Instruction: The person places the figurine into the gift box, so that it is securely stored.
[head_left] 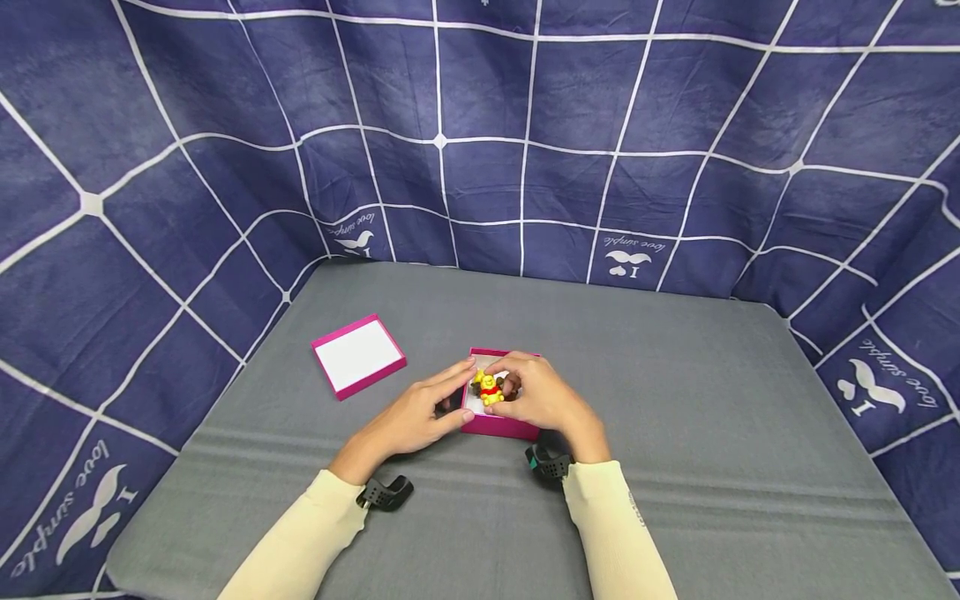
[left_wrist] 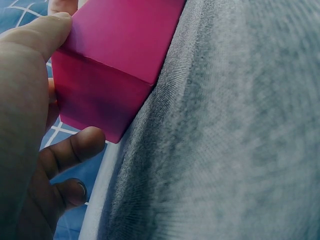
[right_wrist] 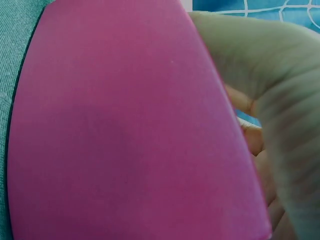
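A pink box [head_left: 501,426] with a pale inside stands uncovered on the grey table. My left hand [head_left: 416,417] holds it by its left side, index finger at the far corner and thumb at the near corner; the left wrist view has the thumb against the box's top edge [left_wrist: 115,72]. In my right hand [head_left: 543,398], thumb and fingers pinch a yellow bear figurine [head_left: 491,390] with a red shirt, over the box's opening. Small dark brown shapes show beside the figurine, too small to identify. The right wrist view is mostly filled by the box's pink wall [right_wrist: 125,125].
Left of the box lies a pink box lid [head_left: 358,357], its white inside facing up. The grey cloth-covered table [head_left: 712,417] stretches around it all. Blue curtains with white lines [head_left: 570,100] stand along the back and sides.
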